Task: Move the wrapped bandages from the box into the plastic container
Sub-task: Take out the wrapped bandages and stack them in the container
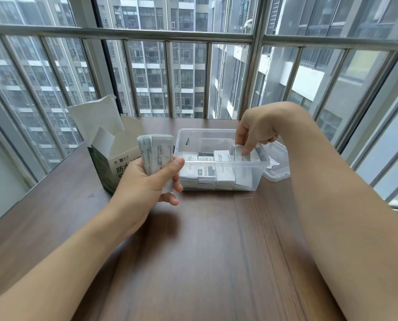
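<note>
head cam | 1 view | looks forward-down | close over table (205,251)

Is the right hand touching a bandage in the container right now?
Touching. The head view shows the right hand reaching into the plastic container, fingertips pinching a wrapped bandage at its right end.

left hand (147,179) clenched, right hand (253,133) pinching downward

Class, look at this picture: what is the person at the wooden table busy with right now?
A person is moving wrapped bandages out of an opened cardboard box into a clear plastic container. The left hand grips a stack of wrapped bandages beside the container. The right hand reaches into the container's right end, pinching one bandage there. Several rows already stand inside. The container's lid lies on the table behind it.
</note>
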